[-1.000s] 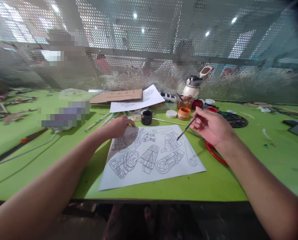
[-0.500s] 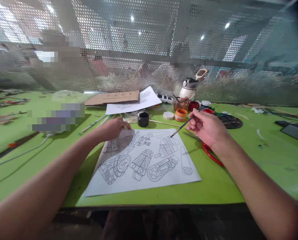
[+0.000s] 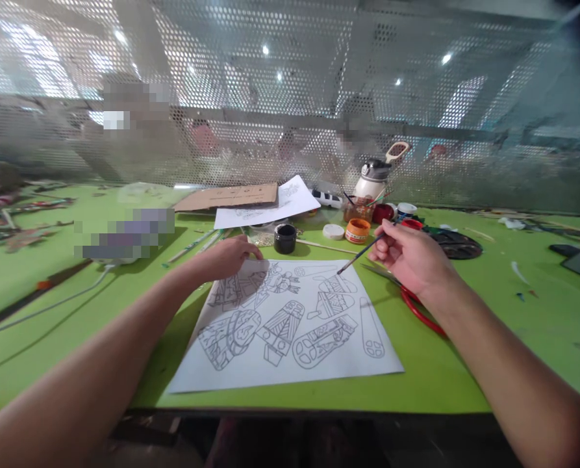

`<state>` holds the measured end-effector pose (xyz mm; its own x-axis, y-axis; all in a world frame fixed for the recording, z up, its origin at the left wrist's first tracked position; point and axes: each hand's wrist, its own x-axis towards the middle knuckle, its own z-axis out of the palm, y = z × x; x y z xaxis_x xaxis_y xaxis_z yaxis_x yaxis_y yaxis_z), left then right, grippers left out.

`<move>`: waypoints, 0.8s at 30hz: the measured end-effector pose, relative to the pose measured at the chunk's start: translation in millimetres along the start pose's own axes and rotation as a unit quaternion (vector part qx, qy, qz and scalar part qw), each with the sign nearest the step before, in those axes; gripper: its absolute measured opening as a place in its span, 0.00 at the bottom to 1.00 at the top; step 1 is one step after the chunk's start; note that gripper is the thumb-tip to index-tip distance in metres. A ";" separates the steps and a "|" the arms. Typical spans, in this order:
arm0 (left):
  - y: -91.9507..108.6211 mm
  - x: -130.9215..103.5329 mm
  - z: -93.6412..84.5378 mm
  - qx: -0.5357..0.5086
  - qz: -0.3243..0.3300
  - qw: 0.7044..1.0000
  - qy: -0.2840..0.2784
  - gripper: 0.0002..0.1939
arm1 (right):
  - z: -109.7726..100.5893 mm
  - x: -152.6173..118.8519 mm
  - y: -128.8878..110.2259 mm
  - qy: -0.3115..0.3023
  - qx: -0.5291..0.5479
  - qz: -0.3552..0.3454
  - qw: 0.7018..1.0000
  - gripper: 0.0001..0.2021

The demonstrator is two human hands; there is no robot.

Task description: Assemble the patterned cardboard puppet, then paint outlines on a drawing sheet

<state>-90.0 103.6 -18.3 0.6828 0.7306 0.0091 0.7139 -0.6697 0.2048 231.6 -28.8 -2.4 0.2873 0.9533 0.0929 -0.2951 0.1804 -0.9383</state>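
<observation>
A white sheet with black line drawings (image 3: 280,374) lies on the green table. My left hand (image 3: 234,255) rests at its upper left edge, fingers bent downward; whether they hold anything is hidden. In my right hand (image 3: 401,250), pinched between thumb and fingers, is a thin paintbrush (image 3: 360,253), its dark tip over the sheet's upper right drawings. Just beyond the sheet stand a black paint jar (image 3: 284,239) and an orange paint jar (image 3: 357,231), with a white lid (image 3: 333,231) between them. Red-handled scissors (image 3: 419,313) lie partly under my right forearm.
Behind are cardboard (image 3: 236,195), another printed sheet (image 3: 290,203), a cup with brushes (image 3: 358,209) and a bottle (image 3: 371,179). A dark palette (image 3: 458,246) lies right. At the left is a blurred device with a cable (image 3: 50,299). A perforated screen (image 3: 270,84) stands behind.
The whole view has shifted slightly, so the table and hands appear lower and further right. Both hands keep nearly the same pose, and the brush is still over the upper right drawings.
</observation>
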 end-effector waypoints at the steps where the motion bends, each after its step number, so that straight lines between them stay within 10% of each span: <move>1: 1.0 -0.4 -0.1 -0.001 -0.002 1.000 -0.001 0.22 | 0.4 0.2 0.2 0.001 0.000 0.001 1.000 0.09; 24: -10.8 0.3 4.0 -0.018 -0.012 1.000 -0.012 0.21 | 0.8 2.5 -1.4 0.037 0.032 0.014 0.999 0.10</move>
<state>-96.9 110.5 -24.4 0.6699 0.7422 -0.0195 0.7237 -0.6469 0.2403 232.0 -26.5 -0.6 0.3450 0.9378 0.0400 -0.3605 0.1717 -0.9168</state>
